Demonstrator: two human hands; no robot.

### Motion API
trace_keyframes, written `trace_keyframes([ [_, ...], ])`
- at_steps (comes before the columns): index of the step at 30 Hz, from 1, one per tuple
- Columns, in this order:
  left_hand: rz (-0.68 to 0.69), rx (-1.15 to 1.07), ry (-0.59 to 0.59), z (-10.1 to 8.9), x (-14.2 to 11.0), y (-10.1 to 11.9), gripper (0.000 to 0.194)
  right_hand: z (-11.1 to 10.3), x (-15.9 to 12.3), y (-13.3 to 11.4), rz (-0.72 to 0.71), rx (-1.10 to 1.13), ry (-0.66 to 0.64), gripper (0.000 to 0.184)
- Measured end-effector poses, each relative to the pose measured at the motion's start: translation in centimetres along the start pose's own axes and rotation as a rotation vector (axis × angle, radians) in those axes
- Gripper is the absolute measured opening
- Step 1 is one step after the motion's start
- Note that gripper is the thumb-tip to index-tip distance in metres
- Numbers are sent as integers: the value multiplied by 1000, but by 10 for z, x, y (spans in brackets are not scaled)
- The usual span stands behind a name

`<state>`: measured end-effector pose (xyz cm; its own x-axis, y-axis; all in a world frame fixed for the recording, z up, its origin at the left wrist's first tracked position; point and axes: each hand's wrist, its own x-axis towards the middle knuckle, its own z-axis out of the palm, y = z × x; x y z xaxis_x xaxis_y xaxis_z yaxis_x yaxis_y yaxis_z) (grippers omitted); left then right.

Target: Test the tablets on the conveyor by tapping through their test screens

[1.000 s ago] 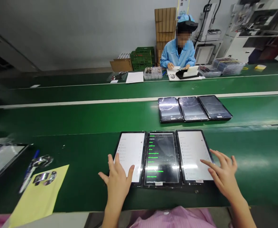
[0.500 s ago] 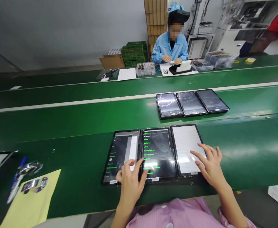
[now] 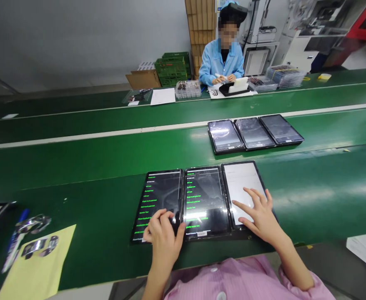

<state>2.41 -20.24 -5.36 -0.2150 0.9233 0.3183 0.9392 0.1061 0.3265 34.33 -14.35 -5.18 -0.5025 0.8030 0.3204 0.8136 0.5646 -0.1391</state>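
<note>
Three tablets lie side by side on the green belt before me. The left tablet point(image 3: 159, 196) and the middle tablet point(image 3: 204, 200) show dark screens with green text. The right tablet point(image 3: 241, 183) shows a white screen. My left hand point(image 3: 163, 234) rests on the lower right of the left tablet, fingers curled loosely and holding nothing. My right hand point(image 3: 259, 216) is spread over the lower part of the right tablet, its forefinger touching the white screen.
Three more dark tablets point(image 3: 253, 132) lie in a row on the belt beyond. A yellow sheet point(image 3: 34, 275) with small metal parts and a blue pen point(image 3: 12, 243) sit at my left. A person in a blue coat point(image 3: 222, 58) works across the belts.
The left tablet's screen went from white to a dark list of green text. My left hand drew back and curled at its lower edge. My right hand slid left onto the white screen.
</note>
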Motion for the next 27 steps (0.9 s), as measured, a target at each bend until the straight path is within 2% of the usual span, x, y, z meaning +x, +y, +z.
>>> trace_keyframes([
  [3,2,-14,20,-3,3,-2,60,-1,22,5,-28,-41,-50,43],
  [10,12,25,110,-7,4,-8,54,4,107,50,22,-145,-139,44],
  [13,-7,21,154,-9,1,-13,51,10,123,59,-7,-169,-186,46],
  [16,-93,44,176,-15,-2,-21,52,5,113,63,-23,-182,-127,51],
  [20,-210,104,182,-24,-4,-42,54,-16,73,71,41,-130,65,51],
  [23,-214,63,147,-25,-3,-60,52,-28,37,79,97,-92,144,56],
  [27,-170,13,161,-20,1,-74,49,-30,-6,78,183,-50,193,58],
])
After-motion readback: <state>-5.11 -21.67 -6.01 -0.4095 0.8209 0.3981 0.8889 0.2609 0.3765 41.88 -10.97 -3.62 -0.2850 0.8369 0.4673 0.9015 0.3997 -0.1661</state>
